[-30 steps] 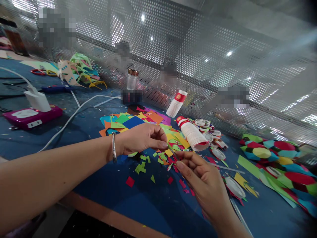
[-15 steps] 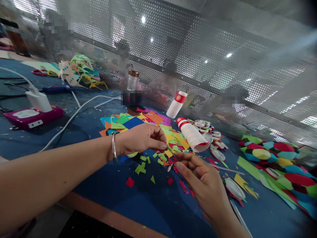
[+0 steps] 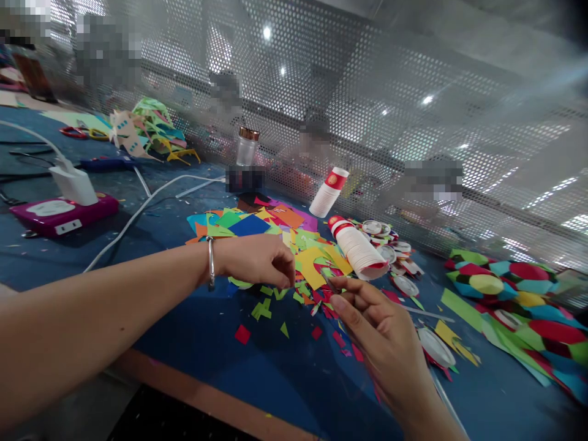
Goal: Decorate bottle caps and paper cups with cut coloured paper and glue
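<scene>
My left hand [image 3: 257,260], with a silver bracelet [image 3: 211,263] at the wrist, hangs over the paper scraps. Its fingers curl down and together, and what they hold, if anything, is hidden. My right hand [image 3: 379,331] pinches a thin, dark metal tool [image 3: 329,282] between thumb and fingers. The tool's tip points up and left, near a yellow paper piece [image 3: 310,267] with a curved cutout. Under and between the hands lie small green paper bits [image 3: 261,309] and red paper bits [image 3: 242,334]. The two hands are apart.
Beyond the right hand lies a stack of paper cups [image 3: 361,248]; another cup stack [image 3: 328,193] stands behind. Cut cup rings [image 3: 436,347] and patchwork paper balls [image 3: 487,286] are at right. A purple power strip [image 3: 64,214] with a white cable [image 3: 133,220] sits left, before a perforated metal screen [image 3: 367,92].
My left hand has drawn back left and turned downward, away from the right hand. The right hand has shifted slightly right, still holding the thin tool. The gap between the hands is wider.
</scene>
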### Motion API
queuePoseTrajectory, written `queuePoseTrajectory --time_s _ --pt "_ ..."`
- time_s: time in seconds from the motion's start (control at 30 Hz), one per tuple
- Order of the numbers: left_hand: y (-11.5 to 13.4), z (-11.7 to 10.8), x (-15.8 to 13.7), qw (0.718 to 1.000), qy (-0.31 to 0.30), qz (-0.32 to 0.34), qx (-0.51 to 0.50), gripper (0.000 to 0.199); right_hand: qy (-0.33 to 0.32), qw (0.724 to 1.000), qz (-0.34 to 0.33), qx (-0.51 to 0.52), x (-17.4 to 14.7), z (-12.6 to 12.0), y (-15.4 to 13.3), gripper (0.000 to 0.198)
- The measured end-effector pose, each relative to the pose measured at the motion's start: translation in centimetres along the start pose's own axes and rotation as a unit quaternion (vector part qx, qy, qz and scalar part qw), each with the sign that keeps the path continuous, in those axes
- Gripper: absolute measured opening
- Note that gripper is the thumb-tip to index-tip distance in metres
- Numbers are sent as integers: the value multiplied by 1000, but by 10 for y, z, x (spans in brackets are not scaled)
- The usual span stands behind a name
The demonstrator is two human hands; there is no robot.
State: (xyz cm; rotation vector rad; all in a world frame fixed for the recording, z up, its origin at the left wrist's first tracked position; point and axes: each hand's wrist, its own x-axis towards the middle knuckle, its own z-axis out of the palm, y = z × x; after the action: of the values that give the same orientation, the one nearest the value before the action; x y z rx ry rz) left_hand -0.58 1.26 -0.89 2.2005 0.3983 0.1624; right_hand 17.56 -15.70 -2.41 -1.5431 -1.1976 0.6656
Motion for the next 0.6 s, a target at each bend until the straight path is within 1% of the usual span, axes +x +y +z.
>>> queuePoseTrajectory --time_s 0.1,0.2,0.3,0.43,0.53,0.6 --pt "-2 6 2 992 31 -10 126 13 -11 1000 -11 -7 2 -2 3 37" --pt "-8 16 10 979 74 -2 190 13 -22 1000 -18 -10 3 -3 6 38" --pt "-12 22 18 966 82 13 243 13 -19 1000 -22 -4 3 -3 7 38" --pt "-9 25 23 960 78 12 268 12 -24 999 -23 -12 4 -3 5 39" --pt "-5 25 22 963 62 5 261 9 -26 999 -21 -7 4 -3 5 40" --pt "-3 25 22 968 64 -2 243 10 -25 999 -26 -6 4 -3 6 39"
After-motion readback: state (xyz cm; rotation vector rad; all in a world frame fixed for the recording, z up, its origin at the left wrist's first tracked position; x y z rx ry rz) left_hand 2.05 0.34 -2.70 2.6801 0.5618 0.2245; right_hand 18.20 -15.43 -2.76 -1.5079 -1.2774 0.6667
